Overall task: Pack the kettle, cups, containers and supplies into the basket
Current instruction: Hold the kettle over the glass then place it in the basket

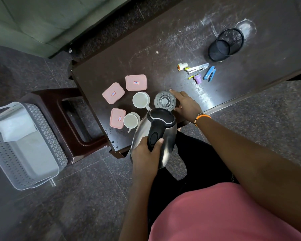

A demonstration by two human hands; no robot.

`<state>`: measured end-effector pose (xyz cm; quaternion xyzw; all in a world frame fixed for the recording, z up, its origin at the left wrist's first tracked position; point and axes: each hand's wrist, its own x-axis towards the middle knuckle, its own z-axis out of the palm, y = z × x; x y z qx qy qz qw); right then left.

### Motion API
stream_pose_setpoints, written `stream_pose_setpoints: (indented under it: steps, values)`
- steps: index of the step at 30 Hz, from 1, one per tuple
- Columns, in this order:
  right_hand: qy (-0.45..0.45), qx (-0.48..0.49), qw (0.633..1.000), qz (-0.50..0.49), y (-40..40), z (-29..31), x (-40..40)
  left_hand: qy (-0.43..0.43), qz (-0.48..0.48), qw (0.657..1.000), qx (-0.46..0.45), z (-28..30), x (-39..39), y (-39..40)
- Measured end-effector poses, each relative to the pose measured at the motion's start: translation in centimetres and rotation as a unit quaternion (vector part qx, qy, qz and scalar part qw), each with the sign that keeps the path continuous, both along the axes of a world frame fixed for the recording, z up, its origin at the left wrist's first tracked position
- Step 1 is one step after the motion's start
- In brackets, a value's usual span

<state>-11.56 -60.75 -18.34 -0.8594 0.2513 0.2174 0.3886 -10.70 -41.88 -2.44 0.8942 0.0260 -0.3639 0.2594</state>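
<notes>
While gripped at its black handle by the left hand (146,150), a shiny steel kettle (156,136), black-lidded, tilted.

Your left hand (147,150) is low and close to your body, its fingers and thumb curled round a black handle, thumb lying along the right side of it. The left forearm runs up from the bottom of the view, nearly straight. Your right arm reaches in from the lower right, stretched forward past the left. Your right hand (186,105) is spread, fingers extended and cupping the side of a glass, with a beaded and an orange band on the wrist
</notes>
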Motion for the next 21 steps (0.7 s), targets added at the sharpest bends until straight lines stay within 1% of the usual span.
stream_pose_setpoints:
  steps: [11,21]
  values:
    - [0.005,-0.015,0.999,0.044,-0.01,0.30,0.22,0.006,0.004,1.000,-0.004,-0.14,-0.19,0.14]
    - [0.008,-0.014,0.999,0.040,-0.26,0.49,0.54,0.000,0.002,1.000,0.006,-0.04,0.10,-0.06]
